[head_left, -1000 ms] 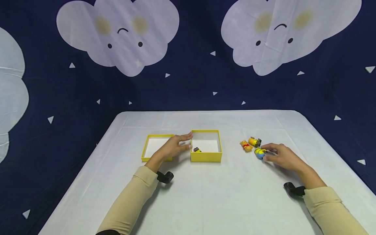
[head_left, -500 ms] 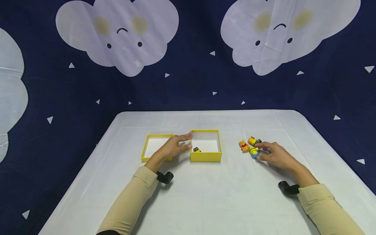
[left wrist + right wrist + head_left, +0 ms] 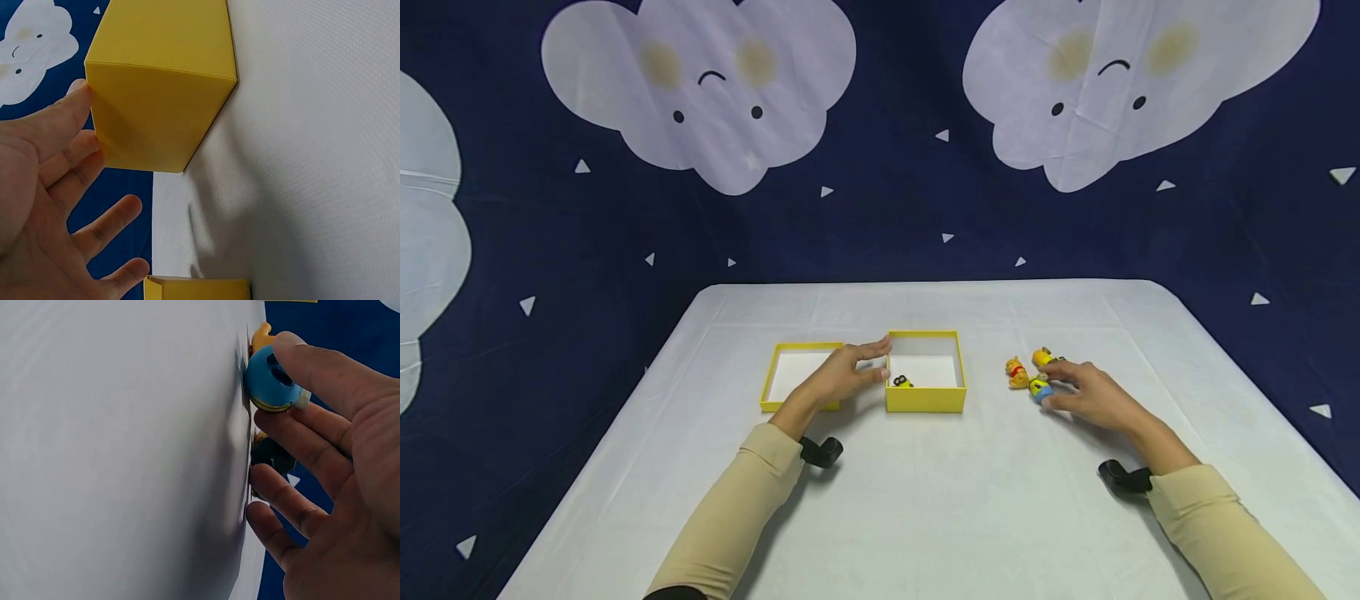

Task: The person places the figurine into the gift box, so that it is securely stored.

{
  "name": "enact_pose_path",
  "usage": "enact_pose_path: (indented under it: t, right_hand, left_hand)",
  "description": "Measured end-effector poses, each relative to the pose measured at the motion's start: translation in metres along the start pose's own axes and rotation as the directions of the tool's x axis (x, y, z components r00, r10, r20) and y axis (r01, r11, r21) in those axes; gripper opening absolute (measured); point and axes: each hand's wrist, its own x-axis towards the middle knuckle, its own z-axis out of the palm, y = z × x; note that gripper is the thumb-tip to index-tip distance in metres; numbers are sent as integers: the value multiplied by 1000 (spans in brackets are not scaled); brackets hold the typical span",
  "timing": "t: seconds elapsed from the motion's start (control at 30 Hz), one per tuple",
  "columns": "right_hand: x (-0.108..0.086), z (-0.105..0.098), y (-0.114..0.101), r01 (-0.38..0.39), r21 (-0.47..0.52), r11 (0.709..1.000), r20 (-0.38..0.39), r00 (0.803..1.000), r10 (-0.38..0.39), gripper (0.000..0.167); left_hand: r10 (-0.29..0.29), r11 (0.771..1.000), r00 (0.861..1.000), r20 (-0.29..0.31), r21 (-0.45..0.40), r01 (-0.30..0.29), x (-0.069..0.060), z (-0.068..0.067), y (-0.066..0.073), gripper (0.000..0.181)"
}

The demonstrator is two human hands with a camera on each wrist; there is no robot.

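Observation:
My left hand (image 3: 842, 375) rests its outstretched fingers and thumb against the left wall of a yellow box (image 3: 925, 401). In the left wrist view those fingertips touch the outside of the box. Inside it, a small yellow figure with dark goggle-like eyes (image 3: 903, 382) shows over the front wall. To the right, my right hand (image 3: 1097, 396) pinches a yellow-and-blue minion figure (image 3: 1041, 391) between thumb and index finger, low on the table. Close beside it are a bear figure with a red shirt (image 3: 1017, 374) and another yellow toy figure (image 3: 1043, 357), partly covered by my fingers.
A shallow yellow box lid (image 3: 808, 345) with a white inside lies left of the box, partly behind my left hand. White cloth (image 3: 940, 500) covers the table. A dark blue backdrop (image 3: 895, 233) with clouds hangs behind its far edge.
My right hand has moved left with the minion figure. The bear and the other yellow figure have shifted slightly left with it. My left hand and the box have stayed put.

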Motion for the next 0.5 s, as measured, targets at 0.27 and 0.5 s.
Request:
enact_pose_path:
  t: [0.27, 0.5]
  right_hand:
    - [0, 2, -2, -21, -25, 999, -5, 1000, 21, 65]
    - [2, 6, -5, 31, -20, 999, -12, 999, -31, 55]
  left_hand:
    - [24, 1000, 1000, -2, -19, -24, -1, 0, 0, 52]
    - [-8, 1000, 1000, 13, -6, 8, -1, 0, 1, 53]
